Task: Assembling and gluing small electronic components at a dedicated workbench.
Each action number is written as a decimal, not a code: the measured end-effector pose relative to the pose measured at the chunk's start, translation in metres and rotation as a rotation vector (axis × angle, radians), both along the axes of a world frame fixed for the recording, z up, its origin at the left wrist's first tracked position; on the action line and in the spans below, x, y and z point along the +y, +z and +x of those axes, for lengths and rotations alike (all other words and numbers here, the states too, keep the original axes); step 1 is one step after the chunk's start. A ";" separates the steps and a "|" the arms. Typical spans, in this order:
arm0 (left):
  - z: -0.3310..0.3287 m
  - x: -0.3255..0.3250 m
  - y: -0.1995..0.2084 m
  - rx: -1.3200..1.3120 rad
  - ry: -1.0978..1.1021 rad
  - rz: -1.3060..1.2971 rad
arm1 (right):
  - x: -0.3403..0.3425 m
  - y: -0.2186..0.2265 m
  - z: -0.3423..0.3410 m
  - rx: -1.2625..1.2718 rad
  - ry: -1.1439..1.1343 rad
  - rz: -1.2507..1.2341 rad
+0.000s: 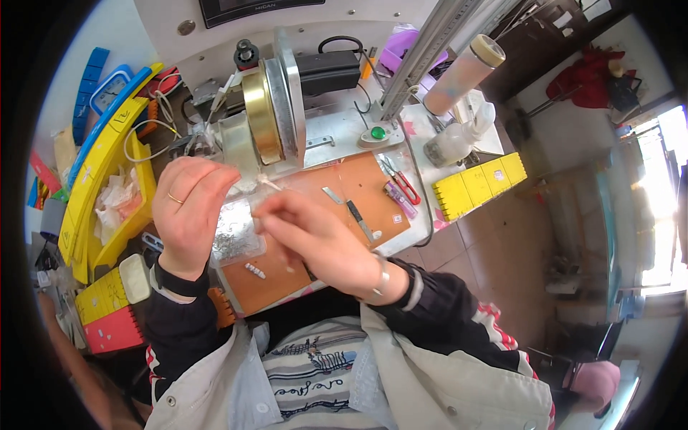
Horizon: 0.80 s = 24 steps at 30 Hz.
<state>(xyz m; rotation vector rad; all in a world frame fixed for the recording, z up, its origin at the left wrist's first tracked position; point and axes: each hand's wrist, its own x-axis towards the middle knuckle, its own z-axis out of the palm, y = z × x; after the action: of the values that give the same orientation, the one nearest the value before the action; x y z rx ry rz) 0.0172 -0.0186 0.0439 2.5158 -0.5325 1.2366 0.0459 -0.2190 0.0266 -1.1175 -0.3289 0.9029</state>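
Observation:
My left hand (188, 208), with a ring on one finger, is held up left of the round machine part (261, 115). Its fingers are bent and pressed together, and anything between them is hidden. To its right, my right hand (312, 240) has its fingers curled in toward the thumb; what they hold, if anything, does not show. A small thin white stick-like piece (269, 183) shows just above the right fingers; whether it is held I cannot tell. Below and between my hands lies a clear flat tray (240, 240) with many tiny shiny bits. Small white pieces (254, 270) lie on the brown mat (287, 276).
Red-handled snips (407, 188), a purple tube (399, 199) and a dark-handled tool (358, 218) lie on the mat's right. A yellow notched strip (480, 186), a white bottle (455, 140) and a tumbler (466, 75) stand beyond. A yellow bin (132, 229) stands left.

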 end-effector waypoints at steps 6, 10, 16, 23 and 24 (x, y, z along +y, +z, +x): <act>0.001 0.006 -0.033 0.073 -0.004 -0.205 | -0.116 -0.006 0.026 -0.740 -0.908 -0.413; 0.001 0.004 -0.025 0.049 -0.081 -0.275 | -0.161 0.009 0.086 -1.115 -1.149 -0.628; -0.018 0.013 -0.024 0.073 -0.032 -0.376 | -0.166 0.017 0.142 -1.301 -1.058 -1.212; -0.015 0.013 -0.025 0.217 -0.117 -0.569 | -0.167 0.036 0.090 -1.001 -1.311 0.130; -0.020 0.011 -0.027 0.250 -0.123 -0.639 | -0.149 0.021 0.088 -0.964 -1.276 0.143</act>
<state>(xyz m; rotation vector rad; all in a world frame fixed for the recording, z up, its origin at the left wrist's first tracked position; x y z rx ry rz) -0.0023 -0.0076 0.0169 2.0131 -0.1834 0.8513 0.1342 -0.3675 0.0480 -1.2612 -0.3517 -0.8123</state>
